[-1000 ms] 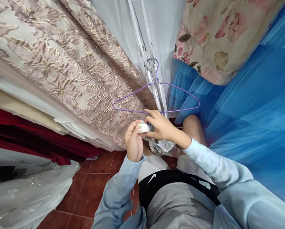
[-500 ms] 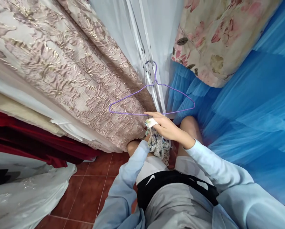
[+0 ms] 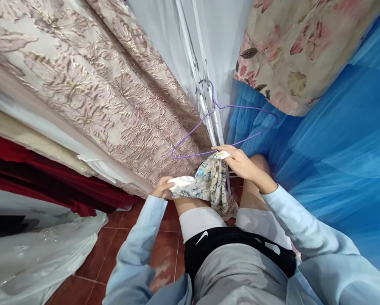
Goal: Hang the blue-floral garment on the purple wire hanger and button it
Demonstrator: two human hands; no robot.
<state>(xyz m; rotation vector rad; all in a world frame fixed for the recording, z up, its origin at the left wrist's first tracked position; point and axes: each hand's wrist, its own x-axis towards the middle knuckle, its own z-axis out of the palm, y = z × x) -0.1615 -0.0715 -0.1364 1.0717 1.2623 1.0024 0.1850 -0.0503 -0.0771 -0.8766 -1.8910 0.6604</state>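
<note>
My left hand [image 3: 163,187] is closed on the white edge of a floral-print garment [image 3: 205,182], pulling it out to the left. My right hand [image 3: 237,160] grips another part of the same cloth near its top edge, fingers reaching to the bottom bar of a purple wire hanger [image 3: 194,127]. Between my hands the garment is stretched, and its loose folds hang down between my knees. The hanger's hook is by a white metal rail, its body tilted. I cannot tell which kind of garment it is.
Pink-gold brocade fabric [image 3: 113,101] hangs on the left, with dark red cloth [image 3: 50,182] beyond. Blue tulle [image 3: 345,156] and a floral cloth [image 3: 282,59] hang on the right. White metal rails [image 3: 205,76] stand ahead, above a red tiled floor [image 3: 123,250].
My left hand has come out from behind the garment and moved left, spreading the cloth. My right hand has shifted slightly right, and the hanger has turned and tilted.
</note>
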